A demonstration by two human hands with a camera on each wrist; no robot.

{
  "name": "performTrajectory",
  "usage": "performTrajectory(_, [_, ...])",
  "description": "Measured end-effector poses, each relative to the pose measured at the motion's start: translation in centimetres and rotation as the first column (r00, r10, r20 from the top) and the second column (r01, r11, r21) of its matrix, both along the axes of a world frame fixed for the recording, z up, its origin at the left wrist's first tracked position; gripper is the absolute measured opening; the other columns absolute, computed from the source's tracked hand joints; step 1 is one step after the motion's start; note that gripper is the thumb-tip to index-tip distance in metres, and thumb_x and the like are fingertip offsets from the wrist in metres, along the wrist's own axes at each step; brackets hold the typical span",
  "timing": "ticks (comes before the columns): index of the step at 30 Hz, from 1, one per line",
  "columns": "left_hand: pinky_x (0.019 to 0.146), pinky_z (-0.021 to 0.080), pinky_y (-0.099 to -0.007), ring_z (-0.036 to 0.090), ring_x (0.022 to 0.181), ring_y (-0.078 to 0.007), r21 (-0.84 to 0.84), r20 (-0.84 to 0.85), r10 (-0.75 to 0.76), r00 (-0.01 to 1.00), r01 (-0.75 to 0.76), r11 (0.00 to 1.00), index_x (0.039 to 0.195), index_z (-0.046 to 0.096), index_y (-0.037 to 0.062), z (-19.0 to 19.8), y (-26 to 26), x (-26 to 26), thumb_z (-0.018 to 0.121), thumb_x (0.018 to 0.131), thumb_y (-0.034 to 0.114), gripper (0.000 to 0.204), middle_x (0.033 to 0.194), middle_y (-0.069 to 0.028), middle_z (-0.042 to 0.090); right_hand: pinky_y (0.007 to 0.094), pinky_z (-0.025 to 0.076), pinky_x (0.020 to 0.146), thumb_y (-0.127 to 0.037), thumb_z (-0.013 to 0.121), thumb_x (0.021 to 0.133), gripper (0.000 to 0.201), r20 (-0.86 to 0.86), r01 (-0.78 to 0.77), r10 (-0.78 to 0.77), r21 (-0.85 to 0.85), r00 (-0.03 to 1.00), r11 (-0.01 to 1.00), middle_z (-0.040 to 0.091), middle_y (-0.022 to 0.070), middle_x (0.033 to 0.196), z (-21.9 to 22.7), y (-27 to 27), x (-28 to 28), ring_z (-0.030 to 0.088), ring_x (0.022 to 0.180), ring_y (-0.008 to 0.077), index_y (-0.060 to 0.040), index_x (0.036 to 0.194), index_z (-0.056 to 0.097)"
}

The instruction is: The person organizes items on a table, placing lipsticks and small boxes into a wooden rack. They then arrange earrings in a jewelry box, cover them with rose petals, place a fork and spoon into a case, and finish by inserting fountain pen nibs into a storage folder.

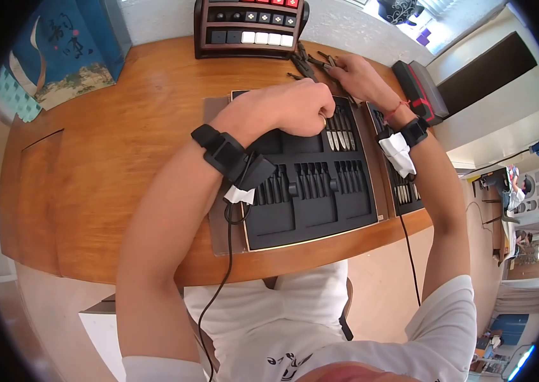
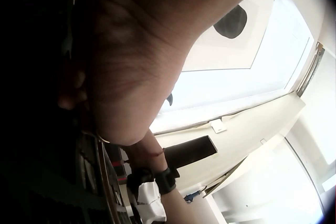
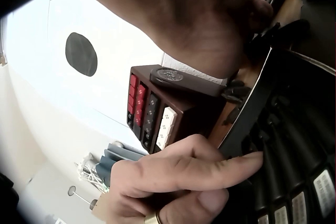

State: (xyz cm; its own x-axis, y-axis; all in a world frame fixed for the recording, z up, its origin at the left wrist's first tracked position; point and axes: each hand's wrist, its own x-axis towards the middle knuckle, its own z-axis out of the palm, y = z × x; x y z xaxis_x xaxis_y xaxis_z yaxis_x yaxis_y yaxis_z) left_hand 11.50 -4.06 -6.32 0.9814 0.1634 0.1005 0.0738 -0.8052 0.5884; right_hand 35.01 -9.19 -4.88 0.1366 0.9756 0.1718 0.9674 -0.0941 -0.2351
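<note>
My left hand is over a black slotted tray. In the right wrist view its straight forefinger touches the end of a black handle, with the thumb tip below. Several slim tools with black handles and silvery, patterned flat ends lie in the tray's slots beside this hand. My right hand is beyond the tray's back right corner, fingers bent down onto a slender dark tool in a loose pile; its fingertips are partly hidden.
A dark wooden rack of red, black and white blocks stands at the back. A dark case with a red band lies at the right, above a second slotted tray. A blue paper bag stands at the back left.
</note>
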Motion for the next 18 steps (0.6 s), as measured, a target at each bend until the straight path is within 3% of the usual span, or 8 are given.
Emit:
performTrajectory(5, [0.079,0.055,-0.0449,0.071,0.087,-0.0387,0.027,0.014,-0.022,1.000,0.022,0.999,0.109,0.077,-0.0036,0.3,0.0,-0.2,0.056,0.082,0.001,0.035,0.093,-0.0242,0.075,0.0415,0.046,0.065,-0.025,0.065,0.102,0.035,-0.122,0.117,-0.113,0.025,0.986,0.993,0.057,0.0193,0.075,3.6,-4.9,-2.2,0.050,0.069,0.0194,0.0088,0.092,0.062])
performTrajectory(7, [0.067,0.045,-0.0513,0.057,0.069,-0.0410,-0.042,0.132,-0.015,0.991,0.021,0.999,0.077,0.061,-0.0054,0.1,-0.2,-0.3,0.054,0.076,0.001,0.010,0.070,-0.0250,0.058,0.0399,0.043,0.061,-0.024,0.064,0.104,0.034,-0.111,0.018,0.007,0.229,0.994,0.973,0.058,0.0162,0.072,4.1,-7.0,-2.4,0.048,0.065,0.0185,0.0076,0.093,0.059])
performTrajectory(9, [0.072,0.050,-0.0487,0.065,0.077,-0.0404,0.043,0.101,-0.033,0.994,0.029,0.999,0.086,0.071,-0.0037,0.1,-0.2,-0.3,0.055,0.077,0.001,0.019,0.079,-0.0250,0.067,0.0345,0.042,0.057,-0.023,0.062,0.107,0.032,-0.151,0.058,-0.023,0.228,0.988,0.972,0.064,0.0108,0.071,4.6,-9.2,-2.7,0.051,0.062,0.0139,0.0042,0.090,0.059])
performTrajectory(11, [0.078,0.055,-0.0452,0.071,0.085,-0.0387,-0.030,0.154,-0.001,0.988,0.005,1.000,0.102,0.078,-0.0017,0.3,-0.6,-0.6,0.056,0.080,0.003,0.031,0.090,-0.0235,0.075,0.0351,0.049,0.059,-0.025,0.061,0.105,0.033,-0.535,0.144,-0.061,0.115,0.843,0.983,0.069,0.0103,0.071,5.6,-11.6,-4.5,0.062,0.062,0.0137,0.0046,0.091,0.066])
performTrajectory(12, [0.078,0.055,-0.0452,0.071,0.085,-0.0387,-0.021,0.151,-0.013,0.988,0.016,1.000,0.102,0.078,-0.0017,0.4,-0.7,-0.7,0.056,0.080,0.003,0.031,0.090,-0.0235,0.075,0.0290,0.048,0.058,-0.025,0.061,0.106,0.034,-0.571,0.191,-0.106,0.091,0.814,0.977,0.071,0.0045,0.072,6.0,-12.9,-5.8,0.061,0.062,0.0093,0.0015,0.085,0.065])
performTrajectory(15, [0.084,0.057,-0.0424,0.075,0.091,-0.0327,-0.088,0.101,0.017,0.995,-0.008,0.996,0.111,0.078,-0.0030,0.8,-0.6,-0.8,0.059,0.088,0.008,0.032,0.099,-0.0206,0.079,0.0294,0.050,0.059,-0.024,0.061,0.105,0.034,-0.579,0.139,-0.100,0.023,0.809,0.990,0.070,0.0061,0.071,4.1,-14.7,-6.3,0.062,0.062,0.0101,0.0023,0.085,0.065])
performTrajectory(16, [0.083,0.058,-0.0404,0.075,0.090,-0.0273,-0.212,-0.012,0.030,0.999,-0.032,0.977,0.108,0.077,-0.0045,2.3,-1.2,-1.1,0.060,0.090,0.009,0.028,0.094,-0.0168,0.078,0.0343,0.053,0.061,-0.024,0.060,0.104,0.035,-0.528,0.139,-0.112,0.013,0.842,0.990,0.072,0.0108,0.071,3.8,-15.1,-7.0,0.068,0.064,0.0154,0.0045,0.085,0.067])
performTrajectory(18, [0.077,0.056,-0.0361,0.072,0.082,-0.0214,-0.273,-0.061,0.043,0.997,-0.058,0.960,0.105,0.074,-0.0059,2.9,-1.0,-1.6,0.058,0.093,0.008,0.024,0.090,-0.0120,0.074,0.0369,0.055,0.062,-0.023,0.061,0.103,0.035,-0.519,0.144,-0.103,0.039,0.848,0.989,0.072,0.0129,0.071,2.7,-14.7,-7.7,0.070,0.066,0.0184,0.0058,0.086,0.068])
